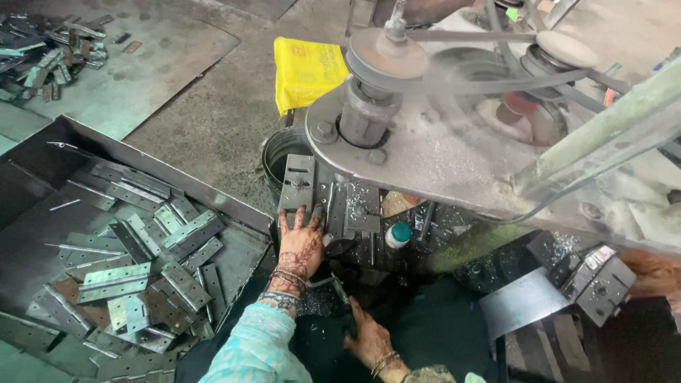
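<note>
My left hand (pixel 301 245) lies flat, fingers spread, on the metal work plate (pixel 298 186) under the belt-driven machine head (pixel 397 113). It presses on a grey metal hinge piece there. Lower down, my right hand (pixel 369 339) is closed around a dark lever handle (pixel 339 287) that sticks out from under the machine table. Both wrists wear bangles, and the left sleeve is light blue. What lies directly under the left palm is hidden.
A sheet-metal tray (pixel 42 234) at the left holds several loose steel hinges (pixel 177 245). A yellow bag (pixel 306 69), a dark bucket (pixel 280 152), a small white bottle with a teal cap (pixel 399 235) and stacked plates (pixel 596 280) surround the machine. More hinges (pixel 42 53) lie far left.
</note>
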